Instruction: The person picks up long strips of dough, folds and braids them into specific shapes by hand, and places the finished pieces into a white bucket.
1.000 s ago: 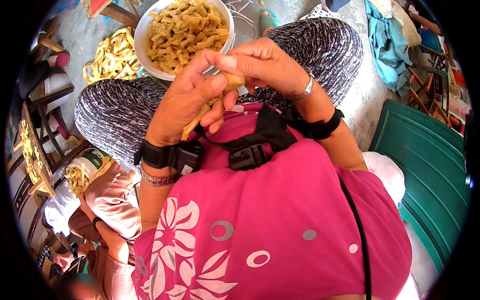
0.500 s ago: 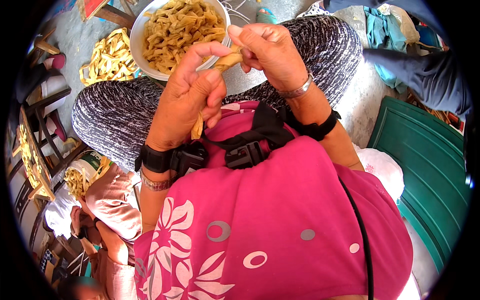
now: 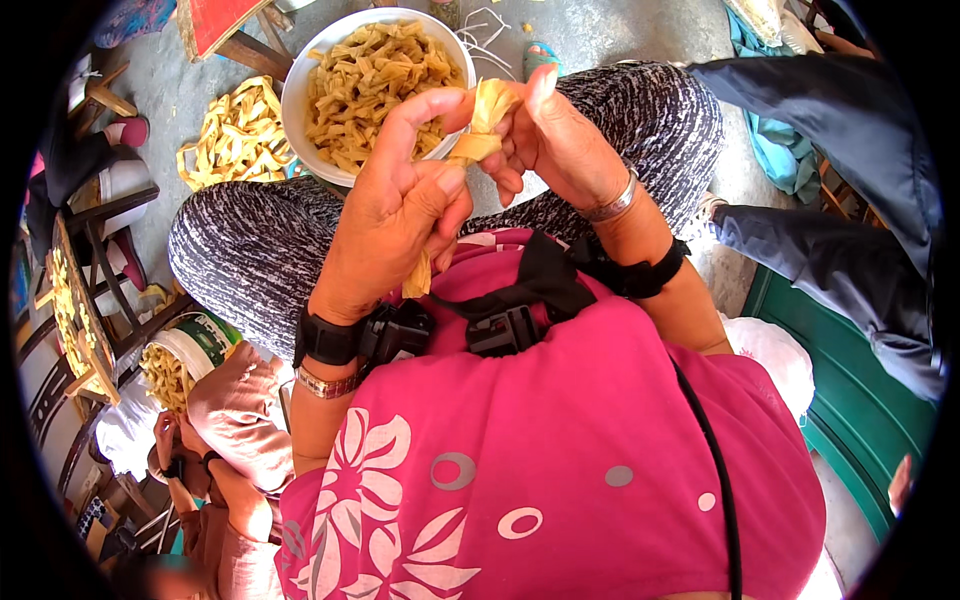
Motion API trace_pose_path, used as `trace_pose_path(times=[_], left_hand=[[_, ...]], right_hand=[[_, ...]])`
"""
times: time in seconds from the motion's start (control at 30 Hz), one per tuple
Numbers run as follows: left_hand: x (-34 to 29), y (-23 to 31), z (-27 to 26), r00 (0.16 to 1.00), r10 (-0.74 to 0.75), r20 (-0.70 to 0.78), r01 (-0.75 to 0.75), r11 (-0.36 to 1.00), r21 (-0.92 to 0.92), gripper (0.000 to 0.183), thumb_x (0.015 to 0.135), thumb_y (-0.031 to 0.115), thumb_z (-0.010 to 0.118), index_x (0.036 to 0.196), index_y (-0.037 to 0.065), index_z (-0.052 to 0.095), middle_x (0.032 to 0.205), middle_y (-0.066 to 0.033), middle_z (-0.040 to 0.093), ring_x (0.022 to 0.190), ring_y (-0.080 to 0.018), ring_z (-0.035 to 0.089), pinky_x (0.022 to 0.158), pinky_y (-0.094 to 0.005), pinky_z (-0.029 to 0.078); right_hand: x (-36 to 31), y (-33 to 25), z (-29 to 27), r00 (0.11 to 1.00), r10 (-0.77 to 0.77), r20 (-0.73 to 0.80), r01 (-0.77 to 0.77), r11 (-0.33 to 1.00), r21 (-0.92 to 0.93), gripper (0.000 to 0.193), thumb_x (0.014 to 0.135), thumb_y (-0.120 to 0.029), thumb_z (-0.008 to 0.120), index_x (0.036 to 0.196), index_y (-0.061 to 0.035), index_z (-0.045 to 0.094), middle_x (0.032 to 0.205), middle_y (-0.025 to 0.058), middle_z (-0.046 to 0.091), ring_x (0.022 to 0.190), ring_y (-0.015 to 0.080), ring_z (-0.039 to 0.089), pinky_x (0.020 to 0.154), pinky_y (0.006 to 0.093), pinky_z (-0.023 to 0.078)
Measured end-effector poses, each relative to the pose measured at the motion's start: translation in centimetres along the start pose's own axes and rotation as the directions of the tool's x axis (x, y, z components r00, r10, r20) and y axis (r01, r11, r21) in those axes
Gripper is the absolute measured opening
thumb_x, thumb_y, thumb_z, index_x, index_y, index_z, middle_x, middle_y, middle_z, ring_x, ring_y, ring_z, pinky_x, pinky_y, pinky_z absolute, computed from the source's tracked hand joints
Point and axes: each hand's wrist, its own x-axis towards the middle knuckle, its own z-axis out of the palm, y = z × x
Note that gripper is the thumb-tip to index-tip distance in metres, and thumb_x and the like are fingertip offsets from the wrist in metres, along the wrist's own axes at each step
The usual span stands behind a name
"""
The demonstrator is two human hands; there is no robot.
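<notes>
A flat yellow strip (image 3: 478, 147) is folded over itself between my hands, above my lap. My left hand (image 3: 400, 205) is closed around it, index finger stretched forward and thumb pressing on it; its tail hangs out below the palm. My right hand (image 3: 570, 145) is beside the strip's raised upper end. Its thumb stands up, apart from the strip, and its half-curled fingers come close to the fold; whether they touch it is hard to see. Beyond my left hand stands a white tub (image 3: 292, 110) heaped with short, knotted yellow-brown pieces (image 3: 375, 75).
Loose yellow strips (image 3: 238, 135) lie left of the tub, near a red-topped stool (image 3: 215, 22). At lower left a person sits by a bucket (image 3: 180, 350) of similar pieces. Another person's dark trouser legs (image 3: 810, 235) cross in front of a green panel (image 3: 860, 400) at right.
The strip's upper end now stands up, and my right thumb has lifted off it. The view has shifted a little. The dark trouser legs at right have come further in.
</notes>
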Motion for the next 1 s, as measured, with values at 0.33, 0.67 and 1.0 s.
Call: trace_pose_path(times=[0.33,0.67,1.0], left_hand=[[0.4,0.1,-0.1,0.998,-0.055,-0.023,0.055,0.998,0.0,0.053,0.093,0.016,0.049,0.139,0.01,0.023,0.057,0.0021,0.041,0.043,-0.0046,0.034,0.039,-0.0189,0.031],[0.8,-0.2,0.4,1.0,0.005,-0.023,-0.004,0.999,0.044,0.049,0.094,0.017,0.046,0.138,0.009,0.025,0.057,0.0031,0.039,0.044,-0.0041,0.033,0.041,-0.018,0.033],[1.3,0.3,-0.2,1.0,0.008,-0.018,-0.006,0.994,0.105,0.052,0.093,0.021,0.049,0.138,0.011,0.026,0.056,0.0035,0.038,0.045,-0.004,0.034,0.042,-0.0182,0.033]], right_hand=[[0.5,-0.5,1.8,0.998,0.022,0.059,-0.015,0.992,-0.125,0.016,0.082,-0.019,0.06,0.083,-0.0029,0.061,0.064,0.0018,0.054,0.045,0.0072,0.05,0.04,0.0207,0.042],[0.6,0.0,0.8,0.997,0.004,-0.072,-0.001,0.999,0.039,0.011,0.079,-0.014,0.061,0.083,-0.0038,0.062,0.062,0.001,0.052,0.045,0.0067,0.047,0.04,0.0212,0.041],[0.7,-0.6,-0.1,0.998,0.052,0.045,-0.051,0.998,-0.027,0.062,0.093,-0.058,0.03,0.093,-0.0039,0.062,0.06,0.0022,0.052,0.047,0.0091,0.05,0.043,0.0238,0.046]])
